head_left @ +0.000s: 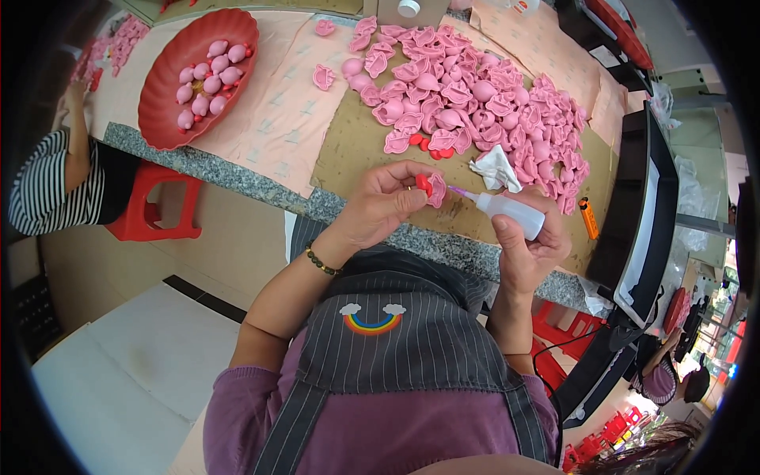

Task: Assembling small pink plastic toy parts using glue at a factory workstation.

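My left hand (374, 207) pinches a small pink scalloped plastic piece (437, 191), with a glossy red piece (423, 184) against it at the fingertips. From the right, my right hand (534, 249) grips a translucent white squeeze bottle (511, 214), its thin purple nozzle (461, 191) pointing at the pink piece. Whether the tip touches it, I cannot tell. Just beyond my hands lie several loose red pieces (443, 153) and a crumpled white cloth (496, 169). A large heap of similar pink pieces (475, 91) spreads behind them.
A red scalloped tray (158, 87) of round pink pieces stands at the left on pink paper (285, 119). An orange lighter-like object (588, 218) lies right of the heap. The granite table edge (427, 245) runs before me; a person in stripes (55, 186) sits at far left.
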{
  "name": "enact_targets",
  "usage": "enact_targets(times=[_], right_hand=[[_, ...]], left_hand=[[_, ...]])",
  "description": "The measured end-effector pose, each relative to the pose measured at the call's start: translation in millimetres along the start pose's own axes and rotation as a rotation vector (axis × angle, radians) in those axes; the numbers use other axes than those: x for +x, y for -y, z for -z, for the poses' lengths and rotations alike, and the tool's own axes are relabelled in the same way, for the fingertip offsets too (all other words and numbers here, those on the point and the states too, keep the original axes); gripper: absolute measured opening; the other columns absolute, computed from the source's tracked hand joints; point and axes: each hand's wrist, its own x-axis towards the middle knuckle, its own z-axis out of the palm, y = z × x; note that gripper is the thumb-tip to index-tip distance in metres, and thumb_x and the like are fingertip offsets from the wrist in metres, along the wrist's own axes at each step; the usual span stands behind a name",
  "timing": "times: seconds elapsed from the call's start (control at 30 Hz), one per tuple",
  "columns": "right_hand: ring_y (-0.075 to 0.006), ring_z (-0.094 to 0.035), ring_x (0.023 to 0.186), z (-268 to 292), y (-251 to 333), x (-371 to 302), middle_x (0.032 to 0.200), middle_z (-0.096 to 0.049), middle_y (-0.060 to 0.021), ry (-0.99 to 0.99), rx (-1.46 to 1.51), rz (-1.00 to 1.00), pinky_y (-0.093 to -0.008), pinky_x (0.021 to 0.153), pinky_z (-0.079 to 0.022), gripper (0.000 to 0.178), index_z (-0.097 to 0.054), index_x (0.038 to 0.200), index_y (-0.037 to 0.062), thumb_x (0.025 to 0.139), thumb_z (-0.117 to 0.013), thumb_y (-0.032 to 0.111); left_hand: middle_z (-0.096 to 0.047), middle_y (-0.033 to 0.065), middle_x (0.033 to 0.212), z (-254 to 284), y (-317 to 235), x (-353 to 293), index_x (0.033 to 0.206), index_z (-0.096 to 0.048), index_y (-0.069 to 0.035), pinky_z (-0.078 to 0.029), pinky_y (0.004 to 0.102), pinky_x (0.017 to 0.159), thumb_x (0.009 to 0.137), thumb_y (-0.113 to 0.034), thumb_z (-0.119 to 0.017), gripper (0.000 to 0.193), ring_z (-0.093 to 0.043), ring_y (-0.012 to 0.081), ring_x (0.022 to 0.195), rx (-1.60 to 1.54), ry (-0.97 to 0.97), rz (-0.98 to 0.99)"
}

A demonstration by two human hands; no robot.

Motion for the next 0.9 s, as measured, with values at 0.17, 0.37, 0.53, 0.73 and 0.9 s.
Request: enact_targets(times=[0.17, 0.37, 0.53, 0.73, 0.9], right_hand=[[-0.0101, -0.046, 0.066, -0.8, 2.2, -1.2, 0.073, -0.054, -0.0051, -0.004, -0.018, -0.034, -0.0211, 0.06, -0.034, 0.022, -0.059, 0.084, -0.0037, 0.07, -0.07, 0.009], [-0.011, -0.045, 0.065, -1.1, -0.7, 0.9, 0.072, -0.055, -0.005, -0.002, -0.047, 0.023, -0.0224, 0.06, -0.034, 0.022, -0.059, 0.083, -0.0024, 0.069, -0.072, 0.009], [-0.0119, -0.047, 0.068, -0.8, 1.7, 0.5, 0.073, -0.057, -0.0068, 0.019, -0.08, 0.032, -0.023, 0.063, -0.036, 0.022, -0.059, 0.084, -0.0035, 0.07, -0.07, 0.009], [-0.0115, -0.046, 0.067, -1.4, 1.4, -0.8, 0.072, -0.056, -0.0059, 0.019, -0.1, 0.001, -0.0228, 0.062, -0.035, 0.022, -0.059, 0.083, -0.0028, 0.069, -0.071, 0.009], [-0.0115, -0.043, 0.061, -2.9, -1.1, 0.9, 0.069, -0.053, -0.004, -0.015, -0.071, 0.053, -0.0231, 0.057, -0.034, 0.022, -0.06, 0.08, -0.0012, 0.067, -0.073, 0.009]], left_hand=[[-0.056, 0.0108, 0.109, -0.4, 0.1, -0.3, 0.114, -0.049, 0.004, -0.044, 0.0306, 0.087, 0.083, -0.004, -0.058, 0.034, -0.055, 0.0167, 0.1, 0.003, 0.013, 0.004], [-0.057, 0.0114, 0.107, 0.9, -0.3, 0.0, 0.114, -0.049, 0.004, -0.044, 0.0313, 0.088, 0.082, -0.005, -0.058, 0.034, -0.056, 0.0174, 0.099, 0.038, 0.012, 0.007], [-0.058, 0.0118, 0.106, -0.9, -0.4, 0.1, 0.114, -0.049, 0.005, -0.044, 0.0323, 0.087, 0.083, -0.005, -0.058, 0.034, -0.056, 0.0185, 0.098, 0.006, -0.001, 0.014], [-0.057, 0.012, 0.107, 2.2, 0.0, -0.4, 0.114, -0.049, 0.005, -0.044, 0.0336, 0.089, 0.083, -0.006, -0.058, 0.034, -0.056, 0.0195, 0.1, 0.017, 0.014, 0.036], [-0.057, 0.0118, 0.108, 0.9, 0.9, 0.0, 0.113, -0.049, 0.004, -0.044, 0.0337, 0.089, 0.083, -0.007, -0.058, 0.033, -0.055, 0.0194, 0.101, -0.005, 0.007, 0.038]])
